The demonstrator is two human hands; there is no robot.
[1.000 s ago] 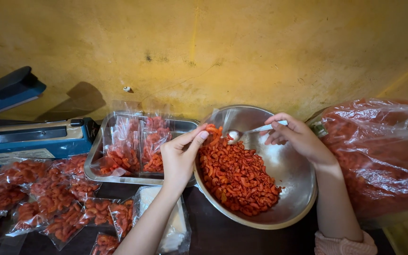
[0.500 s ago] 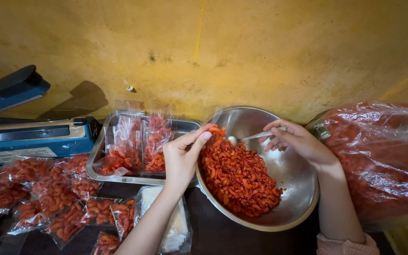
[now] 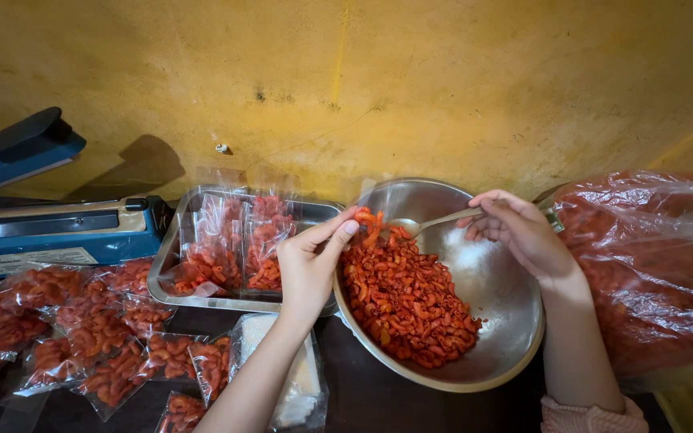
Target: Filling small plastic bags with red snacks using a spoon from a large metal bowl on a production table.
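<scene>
A steel bowl (image 3: 515,337) holds a heap of red-orange curled snack pieces (image 3: 403,297) on its left side. My left hand (image 3: 310,261) rests at the bowl's left rim, fingers pinching a thin clear bag (image 3: 378,200) that is hard to make out. My right hand (image 3: 523,232) is over the bowl's far right rim and grips the handle of a metal spoon (image 3: 423,224). The spoon's tip points left, next to my left fingertips and the top of the heap.
A blue heat sealer (image 3: 42,232) stands at the left. A metal tray (image 3: 172,261) holds filled clear bags. Several sealed snack packets (image 3: 82,337) lie in front of it, beside a stack of empty bags (image 3: 302,377). A large plastic sack of snacks (image 3: 651,265) is at the right.
Both hands stay almost where they were. The spoon has shifted slightly against the heap near my left fingertips.
</scene>
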